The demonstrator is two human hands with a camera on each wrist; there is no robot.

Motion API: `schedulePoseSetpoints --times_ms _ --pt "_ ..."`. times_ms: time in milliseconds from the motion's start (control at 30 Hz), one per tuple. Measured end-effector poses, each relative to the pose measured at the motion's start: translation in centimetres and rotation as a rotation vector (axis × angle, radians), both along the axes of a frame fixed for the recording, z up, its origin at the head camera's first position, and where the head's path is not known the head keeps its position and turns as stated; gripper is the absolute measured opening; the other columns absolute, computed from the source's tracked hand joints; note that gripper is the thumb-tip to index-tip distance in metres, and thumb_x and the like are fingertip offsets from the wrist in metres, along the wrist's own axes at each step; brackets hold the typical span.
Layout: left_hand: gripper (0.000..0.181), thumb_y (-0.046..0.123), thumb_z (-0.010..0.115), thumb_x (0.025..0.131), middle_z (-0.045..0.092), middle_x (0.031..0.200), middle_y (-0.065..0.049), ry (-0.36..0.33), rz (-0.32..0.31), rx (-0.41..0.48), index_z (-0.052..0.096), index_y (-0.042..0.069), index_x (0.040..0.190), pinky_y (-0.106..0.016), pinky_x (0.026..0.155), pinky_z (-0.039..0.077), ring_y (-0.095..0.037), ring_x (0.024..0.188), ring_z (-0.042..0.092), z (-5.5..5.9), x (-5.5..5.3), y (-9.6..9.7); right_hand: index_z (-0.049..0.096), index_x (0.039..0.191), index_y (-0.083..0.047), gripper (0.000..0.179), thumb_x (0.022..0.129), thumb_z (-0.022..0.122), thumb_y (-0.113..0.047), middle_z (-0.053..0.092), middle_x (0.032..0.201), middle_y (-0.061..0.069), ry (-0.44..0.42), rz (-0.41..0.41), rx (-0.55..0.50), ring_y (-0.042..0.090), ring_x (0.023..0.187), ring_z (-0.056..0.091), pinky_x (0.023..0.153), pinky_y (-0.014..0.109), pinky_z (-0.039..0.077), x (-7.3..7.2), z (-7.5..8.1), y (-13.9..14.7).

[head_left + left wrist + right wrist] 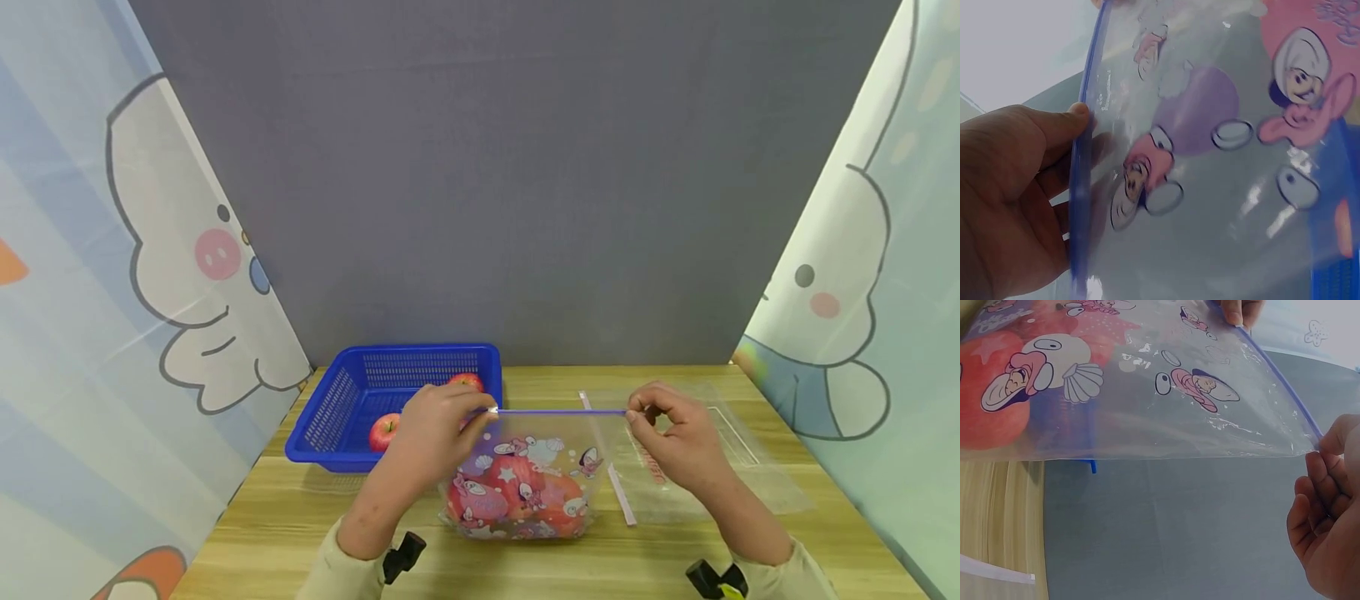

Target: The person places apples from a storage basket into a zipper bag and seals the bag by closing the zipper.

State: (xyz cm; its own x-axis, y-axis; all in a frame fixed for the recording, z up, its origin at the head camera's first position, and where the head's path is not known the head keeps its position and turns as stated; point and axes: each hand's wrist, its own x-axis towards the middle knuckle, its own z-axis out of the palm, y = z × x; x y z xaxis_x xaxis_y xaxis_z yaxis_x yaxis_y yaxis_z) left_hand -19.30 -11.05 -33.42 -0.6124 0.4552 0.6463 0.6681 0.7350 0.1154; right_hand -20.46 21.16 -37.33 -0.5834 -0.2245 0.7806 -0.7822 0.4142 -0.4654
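A see-through zip bag (555, 442) with cartoon prints stands in front of me, its blue-purple zip edge stretched level between both hands. Several red apples (517, 492) fill its lower part. With thumb and fingers my left hand (442, 425) pinches the zip edge near its left end, where a small pale piece shows. My right hand (678, 437) pinches the opposite end; in the right wrist view the thumb of the right hand (1338, 534) presses the corner against the fingers. The left wrist view shows the left hand (1010, 194) with its thumb on the zip strip.
Behind the left hand sits a blue plastic basket (330, 457) with a few apples, among them a red apple (384, 432). A flat clear bag (757, 483) with a pale strip lies on the wooden table (300, 533) at right. A grey panel (510, 183) rises behind.
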Motion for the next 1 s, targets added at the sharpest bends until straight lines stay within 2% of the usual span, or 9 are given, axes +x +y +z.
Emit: schedulePoseSetpoints --times_ms 133,267,400,567,700,833,1000 --pt "0.008 0.026 0.074 0.088 0.07 0.084 0.012 -0.028 0.025 -0.01 0.076 0.02 0.093 -0.031 0.07 0.05 -0.004 0.073 0.062 -0.2 0.0 -0.6 0.061 0.082 -0.014 0.036 0.075 0.064 0.022 0.058 0.08 -0.003 0.016 -0.011 0.005 0.005 0.063 0.047 0.054 0.019 0.038 0.9 1.3 -0.6" --pt "0.009 0.027 0.073 0.089 0.071 0.087 0.011 -0.025 0.04 -0.021 0.075 0.019 0.093 -0.035 0.075 0.052 -0.008 0.081 0.067 -0.2 -0.1 -1.1 0.061 0.08 -0.007 0.033 0.072 0.063 0.025 0.058 0.078 0.0 0.034 -0.016 0.008 0.006 0.062 0.047 0.054 0.017 0.038 1.7 2.4 -1.3" --pt "0.008 0.027 0.075 0.087 0.071 0.089 0.009 -0.002 0.039 -0.015 0.075 0.02 0.091 -0.036 0.074 0.052 -0.01 0.085 0.068 -0.3 -0.1 -1.5 0.061 0.08 -0.007 0.032 0.073 0.064 0.024 0.058 0.079 -0.002 0.027 -0.021 0.009 0.006 0.063 0.047 0.053 0.017 0.037 1.5 2.3 -1.2" --pt "0.008 0.024 0.077 0.085 0.072 0.089 0.008 0.015 0.029 -0.003 0.076 0.019 0.09 -0.037 0.073 0.053 -0.01 0.083 0.068 -0.3 -0.1 -2.0 0.059 0.079 -0.01 0.035 0.073 0.064 0.025 0.058 0.077 0.001 0.018 -0.027 0.013 0.006 0.063 0.047 0.054 0.019 0.037 2.0 2.9 -1.5" --pt "0.011 0.023 0.078 0.085 0.072 0.089 0.008 0.007 0.04 0.002 0.077 0.018 0.094 -0.037 0.075 0.053 -0.01 0.08 0.067 -0.3 -0.1 -2.4 0.059 0.079 -0.009 0.035 0.073 0.064 0.025 0.058 0.076 0.002 0.014 -0.033 0.016 0.005 0.063 0.046 0.055 0.022 0.038 2.2 3.1 -1.6" --pt "0.013 0.026 0.076 0.087 0.071 0.089 0.009 -0.01 0.058 0.005 0.077 0.018 0.097 -0.036 0.074 0.053 -0.009 0.076 0.066 -0.4 0.0 -3.0 0.06 0.078 -0.007 0.034 0.072 0.064 0.025 0.058 0.076 0.003 0.019 -0.028 0.013 0.005 0.063 0.047 0.055 0.019 0.038 2.2 3.0 -1.6" --pt "0.012 0.025 0.076 0.086 0.071 0.088 0.009 -0.021 0.063 0.019 0.077 0.018 0.096 -0.034 0.073 0.052 -0.008 0.073 0.065 -0.5 0.0 -3.6 0.06 0.078 -0.007 0.035 0.071 0.064 0.026 0.059 0.076 0.005 0.025 -0.024 0.005 0.006 0.062 0.048 0.054 0.02 0.039 1.9 2.8 -1.5"
